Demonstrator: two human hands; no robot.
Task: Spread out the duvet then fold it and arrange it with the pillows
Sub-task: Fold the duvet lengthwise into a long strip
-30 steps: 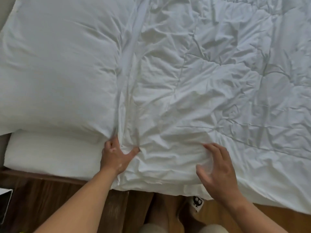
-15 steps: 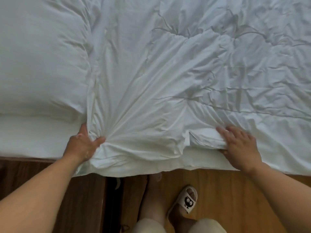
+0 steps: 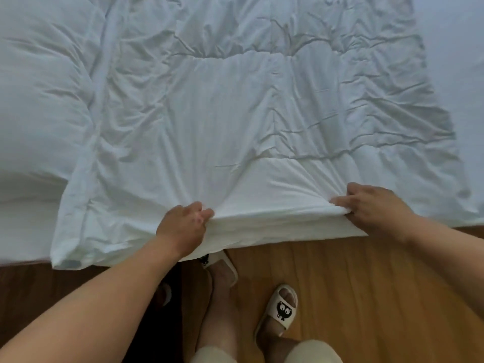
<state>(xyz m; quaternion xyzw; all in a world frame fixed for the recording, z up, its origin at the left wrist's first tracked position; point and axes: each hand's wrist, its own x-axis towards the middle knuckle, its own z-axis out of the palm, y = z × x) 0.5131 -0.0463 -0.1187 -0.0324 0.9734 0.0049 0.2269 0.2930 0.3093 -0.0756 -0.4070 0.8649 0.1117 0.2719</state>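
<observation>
Pillow [image 3: 39,106]: left end of the bed [image 3: 461,61], touching the duvet
Duvet [image 3: 235,113]: laid flat but creased across the bed, its near side overhanging the bed's near edge
Left grip [image 3: 184,226]: fingers curled, pinching the duvet's near side
Right grip [image 3: 374,205]: pinching the same side, well apart from the left
Step, by my judgement: spreading nearly done; folding next, which calls for both grips lifting evenly

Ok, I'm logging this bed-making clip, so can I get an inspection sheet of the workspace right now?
Surface: bed, white sheet bare at the far right.
Job's things: duvet spread flat, wrinkled, near edge overhanging; pillow at its left.
Clutter: nothing seen.
Grips: left hand and right hand each pinch the duvet's near edge.
Cables: nothing seen.
Surroundings: wooden floor; slipper with cartoon face.
</observation>
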